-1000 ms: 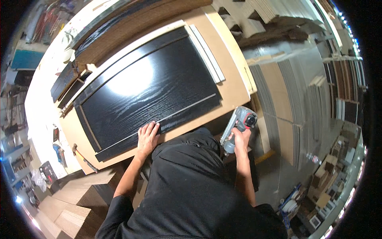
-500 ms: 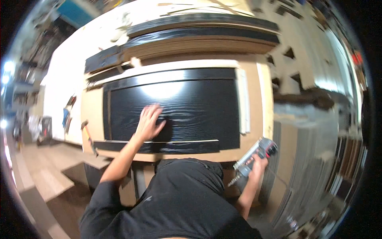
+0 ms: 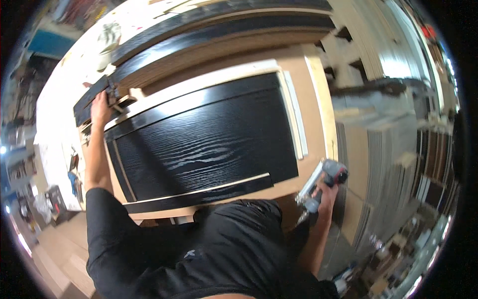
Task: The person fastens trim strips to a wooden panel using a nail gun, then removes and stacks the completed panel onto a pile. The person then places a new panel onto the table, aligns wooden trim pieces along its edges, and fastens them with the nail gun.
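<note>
My right hand (image 3: 327, 193) is wrapped round the handle of a grey nail gun (image 3: 318, 182), off the right front corner of the bench. Stretched out to the far left, my left hand (image 3: 101, 110) is at a pile of short black strips (image 3: 85, 107). Its fingers are bent and close together among small dark pieces; what they hold is hard to make out. In front of me lies a black wood-grain panel (image 3: 214, 134). A black strip (image 3: 209, 193) runs along its near edge, another (image 3: 199, 103) along its far edge, and a narrow one (image 3: 124, 169) at the left.
Long black boards (image 3: 224, 30) are stacked behind the panel. White strips (image 3: 296, 117) lie along its right side. Stacked sheets (image 3: 371, 169) stand on the floor at the right. A whitish object (image 3: 107, 42) sits at the bench's far left.
My left hand has left the panel's surface and reached far left to the short strips. The nail gun stays in my right hand. The view has turned and the hammer no longer shows.
</note>
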### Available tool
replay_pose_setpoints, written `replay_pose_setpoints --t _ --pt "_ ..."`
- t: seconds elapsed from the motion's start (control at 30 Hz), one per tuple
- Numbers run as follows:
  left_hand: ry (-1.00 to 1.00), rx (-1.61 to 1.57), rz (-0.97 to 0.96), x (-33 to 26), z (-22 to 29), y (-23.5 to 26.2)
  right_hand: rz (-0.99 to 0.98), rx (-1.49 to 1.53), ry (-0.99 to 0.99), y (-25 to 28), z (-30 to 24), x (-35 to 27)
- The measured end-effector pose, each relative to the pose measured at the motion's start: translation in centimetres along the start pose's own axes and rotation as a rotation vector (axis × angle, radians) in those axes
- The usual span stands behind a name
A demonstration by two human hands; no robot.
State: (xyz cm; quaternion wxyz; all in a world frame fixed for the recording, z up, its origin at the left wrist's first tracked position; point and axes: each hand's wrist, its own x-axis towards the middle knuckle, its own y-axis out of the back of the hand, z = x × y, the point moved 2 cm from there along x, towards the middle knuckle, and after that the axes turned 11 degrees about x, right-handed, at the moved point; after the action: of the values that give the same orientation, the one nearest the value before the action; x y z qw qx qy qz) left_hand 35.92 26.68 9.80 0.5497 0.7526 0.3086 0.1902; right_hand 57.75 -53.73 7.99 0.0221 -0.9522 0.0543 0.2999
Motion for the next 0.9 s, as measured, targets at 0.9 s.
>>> replay_pose_setpoints --t 0.9 --pt "0.063 -0.971 -0.003 -12.0 52.9 10.6 -0.063 -0.031 0.048 2.0 -0.2 0.4"
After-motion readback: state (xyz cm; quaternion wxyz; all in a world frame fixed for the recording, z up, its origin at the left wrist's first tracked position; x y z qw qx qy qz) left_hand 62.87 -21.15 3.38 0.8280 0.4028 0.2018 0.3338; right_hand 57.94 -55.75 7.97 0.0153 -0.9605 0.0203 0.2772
